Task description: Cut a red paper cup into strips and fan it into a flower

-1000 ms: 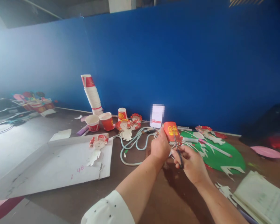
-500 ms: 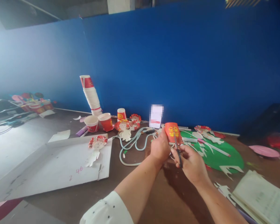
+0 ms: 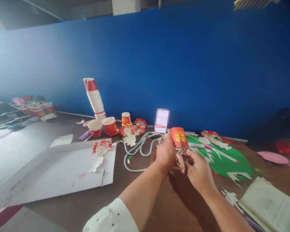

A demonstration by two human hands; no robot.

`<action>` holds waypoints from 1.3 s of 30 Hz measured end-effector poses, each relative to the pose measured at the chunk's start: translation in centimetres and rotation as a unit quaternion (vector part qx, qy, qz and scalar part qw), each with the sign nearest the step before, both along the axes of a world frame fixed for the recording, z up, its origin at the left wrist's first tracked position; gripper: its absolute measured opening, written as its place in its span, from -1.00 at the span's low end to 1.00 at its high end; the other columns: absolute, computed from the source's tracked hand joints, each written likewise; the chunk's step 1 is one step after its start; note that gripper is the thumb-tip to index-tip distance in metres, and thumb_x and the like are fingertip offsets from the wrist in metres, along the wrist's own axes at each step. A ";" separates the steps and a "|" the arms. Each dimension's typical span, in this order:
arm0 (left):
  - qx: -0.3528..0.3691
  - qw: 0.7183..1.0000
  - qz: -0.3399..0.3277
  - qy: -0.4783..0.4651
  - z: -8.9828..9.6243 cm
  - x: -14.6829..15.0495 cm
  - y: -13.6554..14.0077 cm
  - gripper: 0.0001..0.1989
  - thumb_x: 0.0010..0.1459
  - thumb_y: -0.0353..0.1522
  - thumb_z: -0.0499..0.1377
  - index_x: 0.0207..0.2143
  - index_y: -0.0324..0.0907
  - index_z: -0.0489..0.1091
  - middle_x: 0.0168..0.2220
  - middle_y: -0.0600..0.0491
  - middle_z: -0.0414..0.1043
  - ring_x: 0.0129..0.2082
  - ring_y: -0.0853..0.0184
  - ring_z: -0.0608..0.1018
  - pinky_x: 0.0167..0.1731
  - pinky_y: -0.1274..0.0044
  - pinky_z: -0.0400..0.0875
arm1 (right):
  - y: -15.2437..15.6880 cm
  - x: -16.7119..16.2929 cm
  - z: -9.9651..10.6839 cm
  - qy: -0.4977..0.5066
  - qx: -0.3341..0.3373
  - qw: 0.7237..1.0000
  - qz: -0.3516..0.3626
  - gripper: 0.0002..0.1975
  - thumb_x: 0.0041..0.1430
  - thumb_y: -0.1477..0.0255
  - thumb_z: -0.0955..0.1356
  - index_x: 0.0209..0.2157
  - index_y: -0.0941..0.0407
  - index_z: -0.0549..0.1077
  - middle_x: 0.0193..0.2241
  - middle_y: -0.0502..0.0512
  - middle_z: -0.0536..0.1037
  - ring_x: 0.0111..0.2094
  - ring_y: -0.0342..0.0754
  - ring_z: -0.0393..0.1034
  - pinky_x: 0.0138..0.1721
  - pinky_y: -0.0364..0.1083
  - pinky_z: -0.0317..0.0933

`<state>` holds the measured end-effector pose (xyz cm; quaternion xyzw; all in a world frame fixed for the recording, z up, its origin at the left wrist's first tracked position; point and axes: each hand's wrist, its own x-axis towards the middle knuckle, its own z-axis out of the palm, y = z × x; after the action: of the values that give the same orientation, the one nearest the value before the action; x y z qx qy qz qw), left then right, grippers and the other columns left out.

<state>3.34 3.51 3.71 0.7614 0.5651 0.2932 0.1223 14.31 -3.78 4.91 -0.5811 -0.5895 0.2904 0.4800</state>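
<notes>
A red paper cup [image 3: 177,133] with yellow characters is gripped along its left side by my left hand [image 3: 166,153], fingers wrapped round it. My right hand [image 3: 195,166] is closed on a pair of dark scissors [image 3: 183,158]. Their blades point up and lie against the cup's printed side, near the middle of the print. Most of the left fingers are hidden behind the cup. Beneath and right of the cup lies a green round sheet [image 3: 232,161] with white paper scraps and a pink-and-white pen [image 3: 222,153] on it.
Left of my arms, a white board [image 3: 55,174] carries a cut-paper doll [image 3: 101,149]. Behind it stand a tall cup stack [image 3: 94,100] and several red cups. A pale coiled cable [image 3: 135,154], a propped phone [image 3: 161,120] and an open notebook [image 3: 273,199] surround my hands.
Only slight shifts show: the scissors have tilted a little and the blades look closer together against the cup. Both hands stay in nearly the same place.
</notes>
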 end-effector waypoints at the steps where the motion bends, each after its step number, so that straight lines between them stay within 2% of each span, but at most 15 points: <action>1: 0.002 1.000 -0.001 0.006 -0.1 0.0 0.1 -0.26 0.11 -0.24 0.05 0.26 -0.29 -0.19 -0.12 -0.16 0.44 -0.25 0.17 0.55 -0.28 0.44 0.38 | 0.0 0.0 0.0 -0.002 -0.004 1.000 -0.004 -0.74 0.01 0.20 0.42 -0.35 0.09 0.42 -0.67 -0.05 0.45 -0.64 -0.10 0.30 -0.56 -0.14 0.19; 5: 0.006 1.000 -0.006 0.028 -0.1 -0.1 0.0 -0.21 0.10 -0.27 0.05 0.27 -0.31 -0.27 -0.10 -0.18 0.42 -0.22 0.17 0.54 -0.26 0.43 0.37 | 0.1 0.0 0.3 0.003 -0.005 1.000 -0.011 -0.73 -0.01 0.21 0.43 -0.35 0.10 0.44 -0.67 -0.05 0.46 -0.64 -0.11 0.31 -0.56 -0.15 0.20; 12: 0.008 0.999 -0.038 0.026 0.4 0.2 -0.7 -0.20 0.14 -0.17 0.05 0.27 -0.28 -0.29 -0.13 -0.16 0.44 -0.24 0.17 0.54 -0.27 0.44 0.37 | 0.2 0.7 0.2 0.013 -0.001 0.999 -0.029 -0.70 -0.02 0.16 0.43 -0.37 0.09 0.44 -0.67 -0.04 0.47 -0.66 -0.11 0.34 -0.59 -0.16 0.20; 20: 0.025 0.999 -0.023 0.011 0.1 0.3 -0.6 -0.19 0.13 -0.16 0.06 0.28 -0.32 -0.27 -0.12 -0.19 0.44 -0.24 0.15 0.55 -0.26 0.44 0.37 | 0.1 0.8 0.1 -0.016 0.031 0.999 -0.034 -0.67 -0.01 0.10 0.40 -0.39 0.09 0.44 -0.68 -0.01 0.47 -0.67 -0.10 0.32 -0.61 -0.15 0.17; 25: 0.021 1.000 -0.018 0.000 -0.1 0.2 -0.4 -0.21 0.14 -0.13 0.04 0.28 -0.26 -0.23 -0.09 -0.18 0.44 -0.22 0.15 0.55 -0.23 0.42 0.37 | 0.1 0.9 0.5 -0.007 0.018 0.999 -0.027 -0.69 -0.02 0.12 0.41 -0.39 0.09 0.43 -0.68 -0.02 0.47 -0.67 -0.10 0.31 -0.62 -0.15 0.16; 33: 0.004 1.000 -0.009 -0.003 -0.3 0.0 0.1 -0.26 0.14 -0.19 0.05 0.28 -0.24 -0.16 -0.13 -0.16 0.48 -0.23 0.12 0.56 -0.24 0.38 0.39 | 0.3 0.6 1.3 0.063 -0.024 0.998 -0.014 -0.69 -0.05 0.17 0.43 -0.37 0.12 0.44 -0.69 -0.05 0.45 -0.68 -0.13 0.31 -0.62 -0.17 0.18; 39: -0.046 0.997 0.033 -0.054 0.4 -0.3 0.1 -0.35 0.13 -0.38 0.00 0.28 -0.14 -0.07 -0.16 -0.10 0.51 -0.21 0.15 0.56 -0.20 0.41 0.37 | 0.6 0.5 0.5 0.037 -0.044 0.998 0.023 -0.70 -0.04 0.18 0.42 -0.34 0.09 0.44 -0.65 -0.04 0.48 -0.61 -0.06 0.37 -0.52 -0.12 0.24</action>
<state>3.05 3.59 4.07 0.7190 0.5952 0.3117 0.1779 14.85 -3.18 5.43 -0.5769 -0.5714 0.3483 0.4683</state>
